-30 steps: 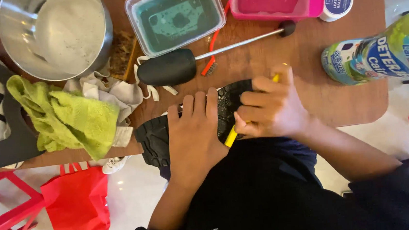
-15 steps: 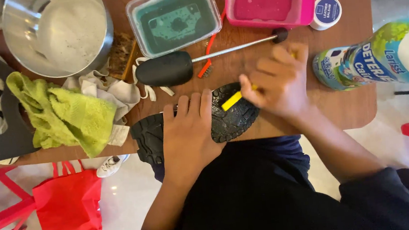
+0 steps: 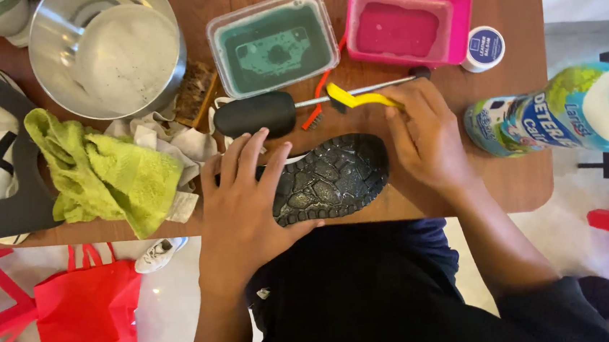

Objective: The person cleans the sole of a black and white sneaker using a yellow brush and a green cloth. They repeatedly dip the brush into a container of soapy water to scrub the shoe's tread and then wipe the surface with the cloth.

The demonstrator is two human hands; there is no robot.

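Black rubber sole up, the shoe [image 3: 330, 178] lies at the table [image 3: 523, 183] edge under your left hand [image 3: 245, 197], fingers spread flat; your right hand [image 3: 425, 136] pinches the yellow brush [image 3: 357, 98] just above the toe.

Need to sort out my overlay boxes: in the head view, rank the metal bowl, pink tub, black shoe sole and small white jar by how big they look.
1. metal bowl
2. pink tub and black shoe sole: close in apparent size, and the left hand covers part of the sole, so I won't rank them
3. small white jar
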